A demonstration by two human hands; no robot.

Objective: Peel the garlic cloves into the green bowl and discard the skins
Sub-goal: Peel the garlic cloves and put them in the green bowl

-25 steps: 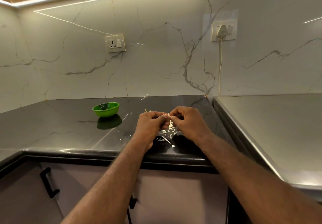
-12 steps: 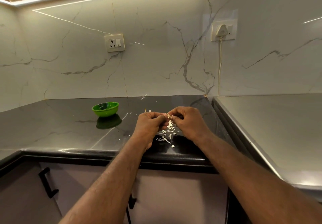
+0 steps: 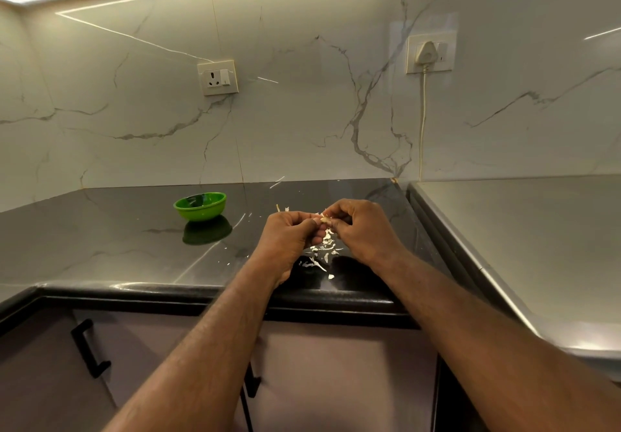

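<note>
Handle: a black metal bar handle [image 3: 89,347] on a matt mauve cabinet door is seen nearest. It sits far below the fingers and to their left, and has no part in the step.

Counter: a glossy black stone countertop [image 3: 134,250] with pale veins and a rounded front edge serves as the work surface. The fingers are held just above it, presumably so that loosened peel drops onto it.

Skins: thin, papery white garlic skin flakes [image 3: 319,258] are scattered directly beneath the fingers, with a few strays to their left. None has been discarded yet.

Left hand: the left hand [image 3: 289,240] is curled, its fingertips [image 3: 314,221] pinched on the clove, judged to be a steadying grip.

Right hand: the right hand [image 3: 363,230] is curled too. Its fingertips [image 3: 336,217] are brought against the left ones and closed on the clove, apparently to pick at the skin.

Clove: a small pale garlic clove [image 3: 325,219] is held between both sets of fingertips, above the counter and not in the bowl. How much skin remains on it cannot be told.

Bowl: a small round green plastic bowl [image 3: 201,212], smooth and shiny, stands well left of the fingers and a little beyond them. Its contents cannot be made out.

Wall: beyond the fingers, a white veined marble-look backsplash [image 3: 302,112] carries a cream switched socket [image 3: 217,77] up to the left and a white plug with cord [image 3: 427,52] up to the right.
</note>
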